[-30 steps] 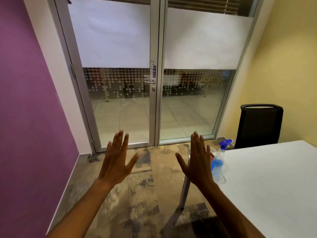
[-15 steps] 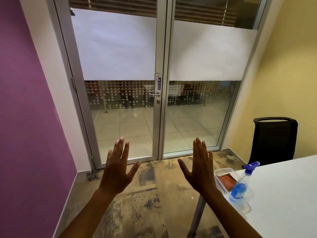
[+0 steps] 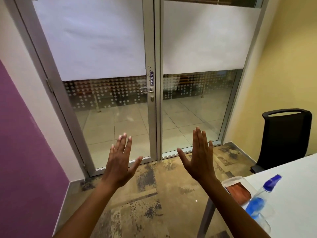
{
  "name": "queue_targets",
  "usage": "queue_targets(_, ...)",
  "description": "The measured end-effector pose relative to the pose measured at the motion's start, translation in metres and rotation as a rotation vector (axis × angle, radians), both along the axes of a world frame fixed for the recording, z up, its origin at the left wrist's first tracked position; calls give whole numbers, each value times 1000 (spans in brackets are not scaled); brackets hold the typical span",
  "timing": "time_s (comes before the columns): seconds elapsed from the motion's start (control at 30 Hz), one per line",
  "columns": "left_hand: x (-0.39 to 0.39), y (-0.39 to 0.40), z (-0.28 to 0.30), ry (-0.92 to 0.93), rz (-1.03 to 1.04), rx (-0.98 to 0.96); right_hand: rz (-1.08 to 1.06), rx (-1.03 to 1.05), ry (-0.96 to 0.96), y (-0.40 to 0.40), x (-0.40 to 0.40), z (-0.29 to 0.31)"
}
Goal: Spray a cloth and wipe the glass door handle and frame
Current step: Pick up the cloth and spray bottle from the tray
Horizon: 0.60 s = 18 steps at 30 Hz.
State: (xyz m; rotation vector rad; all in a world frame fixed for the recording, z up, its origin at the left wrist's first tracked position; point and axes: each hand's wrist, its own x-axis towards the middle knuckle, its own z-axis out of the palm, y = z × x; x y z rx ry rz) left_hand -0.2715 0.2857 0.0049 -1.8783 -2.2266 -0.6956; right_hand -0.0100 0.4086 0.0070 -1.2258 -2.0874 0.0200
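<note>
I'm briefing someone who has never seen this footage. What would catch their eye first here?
Two bare hands, the left hand and the right hand, are raised open with fingers straight, holding nothing, in the middle foreground. Behind them stands the aluminium-framed glass double door with its silver lever handle under a PULL sticker. At lower right, a clear spray bottle of blue liquid stands on the white table.
</note>
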Motion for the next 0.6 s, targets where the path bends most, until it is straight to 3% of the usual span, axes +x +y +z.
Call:
queue_targets(0.27, 12, 125, 10, 1, -95, -21, -78, -19, 52, 101, 5, 3)
queue_targets(0.6, 63, 248, -22, -40, -375, -101, -322, -107, 90, 157, 57, -28)
